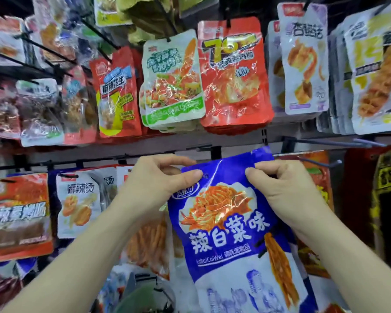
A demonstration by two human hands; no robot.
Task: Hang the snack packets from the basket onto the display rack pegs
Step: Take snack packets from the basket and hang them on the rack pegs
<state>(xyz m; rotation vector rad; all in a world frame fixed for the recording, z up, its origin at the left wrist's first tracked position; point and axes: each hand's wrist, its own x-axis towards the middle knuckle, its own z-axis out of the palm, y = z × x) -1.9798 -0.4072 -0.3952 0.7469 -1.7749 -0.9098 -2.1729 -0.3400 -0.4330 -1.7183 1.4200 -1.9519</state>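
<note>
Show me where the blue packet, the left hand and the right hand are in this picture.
blue packet (226, 233), head view, middle of its printed front.
left hand (158, 177), head view, back of the hand.
right hand (284, 188), head view, back of the hand.

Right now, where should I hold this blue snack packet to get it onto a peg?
Pinch the blue packet by its flat top seal, one corner from each side, thumbs in front. The seal is flat and the pouch hangs upright below it; corner holds should leave the middle free for a peg.
</note>
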